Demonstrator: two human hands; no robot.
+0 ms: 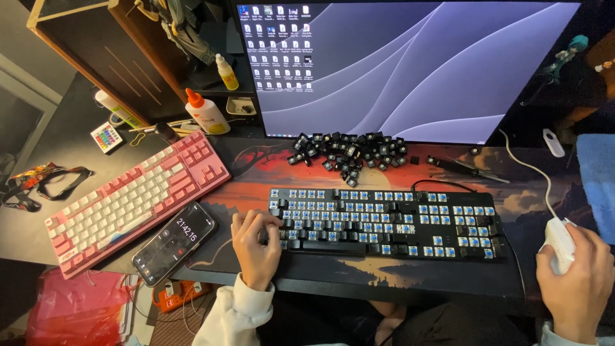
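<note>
A black keyboard point(384, 221) lies on a dark desk mat point(256, 170) in front of the monitor point(410, 67), its keycaps off so that rows of blue switches show. The left hand point(255, 247) rests on its left end, fingers loosely curled with the tips down among the switches near the lower left corner; they grip nothing. The right hand point(576, 282) is well apart at the far right, fingers closed over a white mouse point(558, 240), whose cable runs up toward the monitor.

Behind the keyboard, just below the screen, a loose pile of black keycaps point(349, 152) lies straight on the mat, in no tray or bowl. To the right of the pile lies a slim black tool point(464, 168).

Left of the black keyboard a phone point(174, 242) lies tilted, screen lit with white digits, and beyond it a pink keyboard point(138, 198) with white keys lies at an angle. Farther back stand a white glue bottle point(206, 112) with an orange cap and a small yellow bottle point(226, 72), both capped, contents hidden. A small white dish point(241, 106) sits beside them; what it holds cannot be told. A small remote point(106, 136) with coloured buttons lies at the left.
</note>
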